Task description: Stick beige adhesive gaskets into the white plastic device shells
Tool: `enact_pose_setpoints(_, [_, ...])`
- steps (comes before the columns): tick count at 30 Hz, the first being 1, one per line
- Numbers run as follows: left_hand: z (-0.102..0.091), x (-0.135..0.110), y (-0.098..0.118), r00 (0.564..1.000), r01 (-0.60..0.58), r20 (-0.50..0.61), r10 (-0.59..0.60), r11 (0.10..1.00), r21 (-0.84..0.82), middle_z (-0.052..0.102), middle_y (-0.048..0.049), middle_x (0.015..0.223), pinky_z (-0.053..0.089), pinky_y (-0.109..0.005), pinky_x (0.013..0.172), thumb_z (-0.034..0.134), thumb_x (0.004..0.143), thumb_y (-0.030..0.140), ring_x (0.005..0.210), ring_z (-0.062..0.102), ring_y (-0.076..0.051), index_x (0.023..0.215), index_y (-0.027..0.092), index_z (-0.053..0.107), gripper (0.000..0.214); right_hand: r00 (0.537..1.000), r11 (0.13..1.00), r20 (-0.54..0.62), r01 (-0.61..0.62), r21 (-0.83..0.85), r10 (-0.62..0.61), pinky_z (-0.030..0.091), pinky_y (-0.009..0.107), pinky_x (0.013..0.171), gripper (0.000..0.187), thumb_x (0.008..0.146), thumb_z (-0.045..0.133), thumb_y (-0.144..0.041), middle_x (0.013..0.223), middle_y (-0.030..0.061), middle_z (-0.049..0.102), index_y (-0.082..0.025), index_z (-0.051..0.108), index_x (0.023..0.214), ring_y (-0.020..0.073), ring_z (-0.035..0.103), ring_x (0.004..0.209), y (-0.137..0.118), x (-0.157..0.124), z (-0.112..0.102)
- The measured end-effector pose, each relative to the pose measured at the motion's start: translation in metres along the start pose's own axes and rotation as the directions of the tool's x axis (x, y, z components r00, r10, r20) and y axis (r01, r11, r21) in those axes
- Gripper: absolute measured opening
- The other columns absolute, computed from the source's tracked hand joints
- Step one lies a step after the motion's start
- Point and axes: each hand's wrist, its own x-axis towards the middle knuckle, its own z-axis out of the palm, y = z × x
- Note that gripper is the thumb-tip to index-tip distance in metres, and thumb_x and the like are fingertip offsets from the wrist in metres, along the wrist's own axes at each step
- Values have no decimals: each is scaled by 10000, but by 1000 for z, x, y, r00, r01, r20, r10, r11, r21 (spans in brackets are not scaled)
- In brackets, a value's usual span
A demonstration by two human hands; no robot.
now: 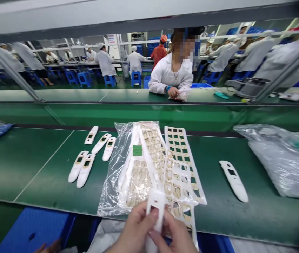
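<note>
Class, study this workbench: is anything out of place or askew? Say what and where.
One lone shell lies on the right, apart from the five shells grouped left. The punched sheets fan out crooked over the clear bag, overhanging the table's near edge, where the left hand and right hand grip a seventh shell.

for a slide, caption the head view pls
Left hand and right hand grip a white casing by die-cut sheets on a green belt.

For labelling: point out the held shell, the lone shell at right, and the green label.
held shell (157,196): head view, on its top end.
lone shell (234,181): head view, on its mid-body.
green label (137,150): head view, on its centre.
</note>
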Motion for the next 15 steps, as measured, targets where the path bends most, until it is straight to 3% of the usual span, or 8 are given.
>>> enact_pose_setpoints(4, [-11, 14, 2, 977, 68, -192, -95, 988, -141, 694, -112, 1013, 514, -327, 726, 710, 757, 422, 745, 658, -187, 974, 135, 612, 374, 979, 985, -195, 20, -171, -54, 523, 281, 661, 390, 836, 552, -459, 717, 32, 672, -187, 574, 1115, 167, 643, 666, -17, 12, -29])
enact_pose_setpoints(6, [-8, 18, 8, 964, 102, -231, -132, 985, -140, 682, -118, 1045, 527, -331, 686, 719, 744, 428, 711, 654, -182, 967, 139, 578, 391, 920, 959, -370, 23, -283, -131, 528, 305, 710, 376, 842, 542, -469, 793, 54, 687, -189, 586, 1088, 181, 653, 737, -14, 21, -53])
enact_pose_setpoints(8, [-1, 20, 13, 968, 100, -219, -123, 988, -117, 670, -126, 1061, 530, -327, 667, 716, 745, 435, 685, 637, -165, 957, 134, 569, 397, 851, 912, -474, 17, -410, -228, 527, 356, 800, 357, 837, 540, -458, 931, 82, 695, -192, 610, 1065, 212, 656, 863, -4, 37, -74])
enact_pose_setpoints(11, [9, 21, 15, 985, 65, -156, -78, 994, -88, 658, -117, 1058, 514, -304, 666, 693, 768, 438, 665, 603, -131, 972, 133, 580, 383, 850, 856, -436, 32, -516, -295, 478, 421, 957, 384, 829, 547, -425, 1160, 104, 648, -181, 620, 1116, 247, 601, 1078, 14, 70, -91])
enact_pose_setpoints(15, [12, 20, 14, 995, 51, -82, -55, 998, -48, 657, -81, 961, 483, -295, 734, 711, 761, 413, 717, 580, -126, 1007, 137, 599, 386, 854, 830, -425, 16, -558, -302, 406, 446, 1055, 528, 792, 597, -422, 1293, 138, 565, -124, 561, 1226, 269, 503, 1222, 27, 99, -92])
